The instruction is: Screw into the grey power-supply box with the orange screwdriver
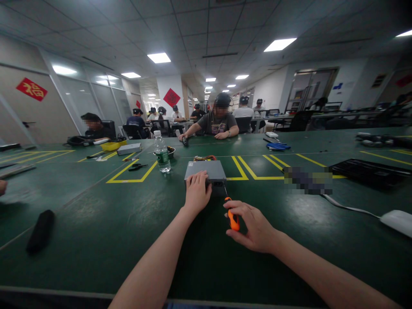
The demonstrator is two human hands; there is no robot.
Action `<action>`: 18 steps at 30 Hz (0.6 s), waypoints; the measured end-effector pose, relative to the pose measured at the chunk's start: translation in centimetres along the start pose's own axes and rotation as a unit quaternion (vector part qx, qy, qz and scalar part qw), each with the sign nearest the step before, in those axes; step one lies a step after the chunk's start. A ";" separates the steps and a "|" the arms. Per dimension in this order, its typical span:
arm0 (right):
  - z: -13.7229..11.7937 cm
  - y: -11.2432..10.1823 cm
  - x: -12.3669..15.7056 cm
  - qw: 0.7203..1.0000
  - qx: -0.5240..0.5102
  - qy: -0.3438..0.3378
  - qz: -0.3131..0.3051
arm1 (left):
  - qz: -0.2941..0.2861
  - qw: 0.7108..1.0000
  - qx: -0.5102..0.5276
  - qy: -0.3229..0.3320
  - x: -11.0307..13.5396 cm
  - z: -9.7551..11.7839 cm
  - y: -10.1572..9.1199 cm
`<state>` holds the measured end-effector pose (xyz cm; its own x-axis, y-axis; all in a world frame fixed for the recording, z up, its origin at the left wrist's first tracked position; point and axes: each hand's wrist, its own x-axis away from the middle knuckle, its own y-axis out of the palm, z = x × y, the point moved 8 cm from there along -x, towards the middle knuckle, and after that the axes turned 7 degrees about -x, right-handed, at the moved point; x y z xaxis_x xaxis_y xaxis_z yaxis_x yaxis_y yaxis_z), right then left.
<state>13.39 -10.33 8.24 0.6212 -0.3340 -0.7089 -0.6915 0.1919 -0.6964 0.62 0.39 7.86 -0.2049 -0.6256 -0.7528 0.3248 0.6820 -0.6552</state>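
A grey metal computer power supply (214, 169) sits on the green table in front of me, with a bundle of coloured cables (206, 158) behind it. My left hand (196, 193) grips its near left part, fingers over the top and thumb against the front face. In my right hand (254, 225) is an orange and black screwdriver (234, 219), held between thumb and fingers. The thin shaft points up at the front right corner of the power supply; I cannot tell whether its tip sits in a screw.
A water bottle (162, 154) stands left of the power supply, before a small bowl (171, 151). A black object (40, 231) lies at left, a black panel (370, 171) at right, and blue gloves (278, 146) farther back. Across the table (128, 240) sits a person (219, 120).
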 end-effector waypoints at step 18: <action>-0.9 0.3 -0.2 0.997 0.054 -0.036 -0.037 | -0.002 1.000 0.000 0.000 0.1 -0.1 0.4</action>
<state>12.73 -11.06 8.28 0.6973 -0.2843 -0.6580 -0.6012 0.2677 -0.7529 0.59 0.65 7.58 -0.2063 -0.6277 -0.7506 0.3237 0.6801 -0.6578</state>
